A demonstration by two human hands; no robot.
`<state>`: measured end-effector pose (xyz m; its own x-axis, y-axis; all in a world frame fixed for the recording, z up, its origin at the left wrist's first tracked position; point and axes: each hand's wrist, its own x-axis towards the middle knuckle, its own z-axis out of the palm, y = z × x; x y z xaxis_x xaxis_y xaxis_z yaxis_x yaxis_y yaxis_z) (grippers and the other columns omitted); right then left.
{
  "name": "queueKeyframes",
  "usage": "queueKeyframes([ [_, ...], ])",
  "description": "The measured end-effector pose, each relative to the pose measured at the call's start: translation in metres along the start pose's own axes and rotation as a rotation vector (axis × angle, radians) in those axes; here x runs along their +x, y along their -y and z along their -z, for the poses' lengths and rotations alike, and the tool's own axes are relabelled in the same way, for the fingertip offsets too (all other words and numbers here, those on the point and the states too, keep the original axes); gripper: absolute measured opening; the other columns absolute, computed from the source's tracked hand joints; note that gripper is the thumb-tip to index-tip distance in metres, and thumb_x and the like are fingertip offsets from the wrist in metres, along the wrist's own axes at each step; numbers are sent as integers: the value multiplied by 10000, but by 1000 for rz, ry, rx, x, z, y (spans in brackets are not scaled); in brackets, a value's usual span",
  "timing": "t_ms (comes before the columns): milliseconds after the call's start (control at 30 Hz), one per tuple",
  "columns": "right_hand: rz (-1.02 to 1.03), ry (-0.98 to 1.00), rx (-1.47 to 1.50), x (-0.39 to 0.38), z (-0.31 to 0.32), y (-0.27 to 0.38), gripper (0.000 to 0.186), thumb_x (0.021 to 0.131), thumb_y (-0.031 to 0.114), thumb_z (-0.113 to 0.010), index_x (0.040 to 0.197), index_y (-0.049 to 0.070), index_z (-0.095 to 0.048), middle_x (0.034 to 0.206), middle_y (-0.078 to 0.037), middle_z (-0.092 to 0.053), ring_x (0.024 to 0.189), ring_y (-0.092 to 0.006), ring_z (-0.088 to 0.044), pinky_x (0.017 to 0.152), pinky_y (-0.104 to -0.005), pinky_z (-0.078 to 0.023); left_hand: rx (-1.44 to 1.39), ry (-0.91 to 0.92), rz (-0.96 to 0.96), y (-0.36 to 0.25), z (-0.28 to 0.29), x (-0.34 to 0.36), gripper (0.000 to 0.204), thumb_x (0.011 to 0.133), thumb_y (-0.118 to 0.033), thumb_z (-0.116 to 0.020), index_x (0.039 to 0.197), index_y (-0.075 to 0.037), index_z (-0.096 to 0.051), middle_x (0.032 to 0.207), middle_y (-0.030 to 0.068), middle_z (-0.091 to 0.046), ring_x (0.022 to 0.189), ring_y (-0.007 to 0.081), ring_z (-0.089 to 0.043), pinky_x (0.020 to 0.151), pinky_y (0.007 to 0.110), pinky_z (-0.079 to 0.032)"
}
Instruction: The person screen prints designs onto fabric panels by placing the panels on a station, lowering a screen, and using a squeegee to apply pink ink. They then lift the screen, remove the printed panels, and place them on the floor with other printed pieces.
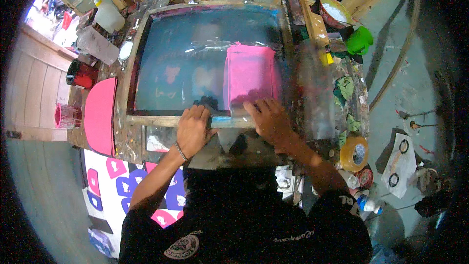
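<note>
A wooden-framed screen (181, 44) lies on a worn bench, with a pink ink rectangle (250, 71) on the right of its blue-grey mesh and faint pale shapes at left and centre. My left hand (194, 129) has its fingers curled over the frame's front bar, left of centre. My right hand (268, 124) is curled at the front bar below the pink ink; a greyish piece sits by its fingertips, and what it grips is unclear. A pink curved panel (100, 115) lies left of the frame.
Left: spray bottle (108, 15), red mug (80, 74), pink container (67, 116); below, printed pink and purple pieces (124, 186) on white. Right: bowl (333, 11), green mug (360, 40), tape roll (353, 154), green leaf-like scraps (345, 86), hose (396, 71) along the floor or wall.
</note>
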<state>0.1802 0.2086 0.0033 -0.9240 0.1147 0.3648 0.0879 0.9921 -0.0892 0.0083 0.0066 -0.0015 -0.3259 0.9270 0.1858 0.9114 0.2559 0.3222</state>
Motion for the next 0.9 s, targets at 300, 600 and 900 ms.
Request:
queueKeyframes([
  [300, -12, -22, 35, 4, 49, 17, 521, 771, 181, -696, 1266, 50, -600, 1054, -172, -616, 944, -369, -618, 864, -477, -515, -13, 7, -84, 7, 42, 17, 487, 686, -371, -851, 960, -7, -680, 944, 158, -632, 911, 358, -632, 779, 445, -518],
  [600, -230, -67, -211, 169, 216, -20, 470, 924, 507, -645, 1185, 122, -712, 1185, -158, -696, 1104, -295, -662, 945, -449, -508, -11, -632, -296, -20, 179, 85, 465, 759, -343, -818, 1078, -24, -706, 1019, 199, -692, 939, 377, -646, 820, 456, -503],
  [900, -106, -219, -36, 245, 232, -66, 617, 965, 567, -566, 936, -21, -752, 706, -188, -654, 645, -278, -611, 673, -422, -493, -47, -40, 0, 26, -20, -32, 507, 891, -386, -691, 1332, -137, -671, 1627, 164, -338, 1531, 422, -211, 1220, 627, -99],
])
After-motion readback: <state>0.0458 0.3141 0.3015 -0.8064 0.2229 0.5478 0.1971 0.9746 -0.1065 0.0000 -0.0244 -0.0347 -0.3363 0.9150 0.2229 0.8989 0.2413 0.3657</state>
